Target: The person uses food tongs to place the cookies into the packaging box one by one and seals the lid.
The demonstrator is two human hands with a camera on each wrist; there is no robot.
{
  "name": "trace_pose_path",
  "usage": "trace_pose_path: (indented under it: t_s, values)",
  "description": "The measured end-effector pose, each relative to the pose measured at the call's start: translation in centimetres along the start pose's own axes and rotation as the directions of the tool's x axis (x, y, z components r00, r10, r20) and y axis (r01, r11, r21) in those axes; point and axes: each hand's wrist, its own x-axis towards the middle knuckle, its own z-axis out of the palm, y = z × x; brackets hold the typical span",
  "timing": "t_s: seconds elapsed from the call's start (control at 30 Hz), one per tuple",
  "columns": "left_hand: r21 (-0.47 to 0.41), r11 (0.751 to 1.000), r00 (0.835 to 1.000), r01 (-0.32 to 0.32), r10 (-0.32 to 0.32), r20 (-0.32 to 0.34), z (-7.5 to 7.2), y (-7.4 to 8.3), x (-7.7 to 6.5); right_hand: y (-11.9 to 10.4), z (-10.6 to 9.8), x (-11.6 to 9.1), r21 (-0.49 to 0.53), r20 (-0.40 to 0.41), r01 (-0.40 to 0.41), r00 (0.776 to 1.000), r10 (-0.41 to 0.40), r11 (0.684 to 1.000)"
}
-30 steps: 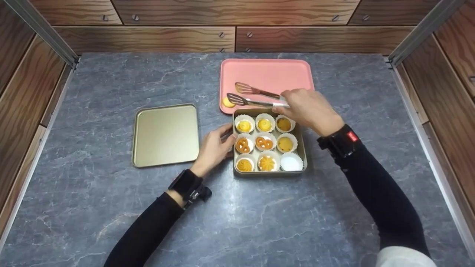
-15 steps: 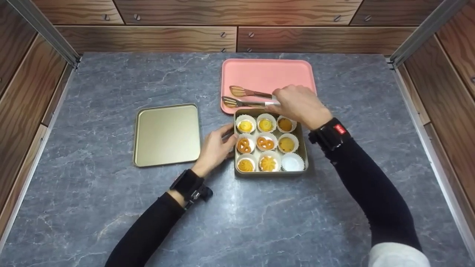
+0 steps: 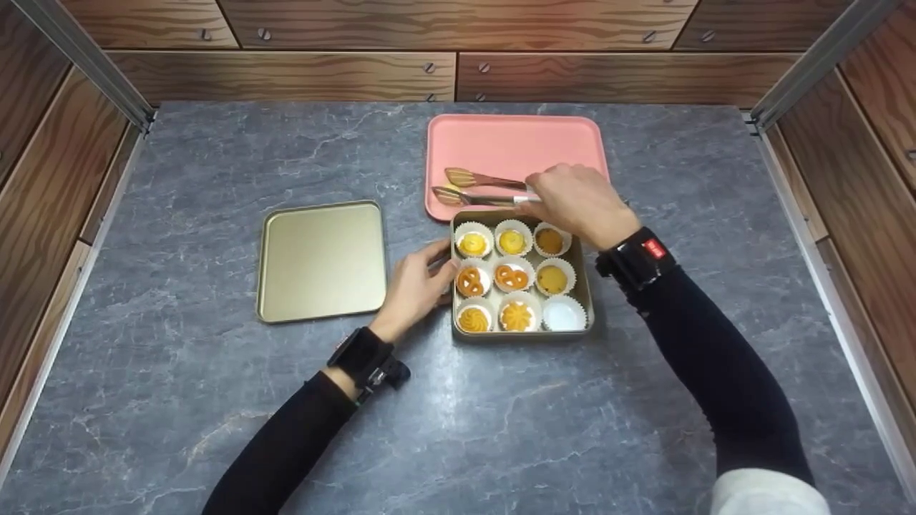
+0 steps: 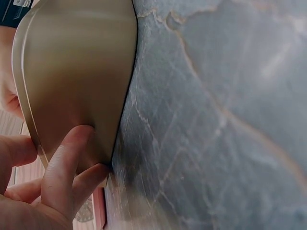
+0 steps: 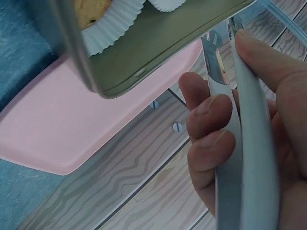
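My right hand grips a pair of tongs by the handle, above the near part of the pink tray. The two slotted heads straddle a yellow cookie, which shows only as a sliver between them; whether they touch it I cannot tell. Fingers of my left hand rest against the left wall of a gold square tin. White paper cups fill the tin in rows. Pretzel-shaped, swirled and round cookies sit in them, while the near right cup holds none.
Left of the tin, a gold lid lies flat on the grey marbled table. The tray's near edge adjoins the tin's far side. Wood-patterned panels border the table at the back and sides.
My right hand has moved left, bringing the tongs' heads over the cookie at the tray's near left corner, and the heads are slightly closer together. My left hand stays at the tin.
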Motion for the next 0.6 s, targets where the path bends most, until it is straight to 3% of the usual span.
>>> trace_pose_path:
  t_s: [0.6]
  values:
    - [-0.002,1.0,1.0,0.029,-0.028,0.008,0.05,0.09,0.03,0.47,0.76,-0.3,0.032,-0.018,-0.01,1.0,0.011,0.999]
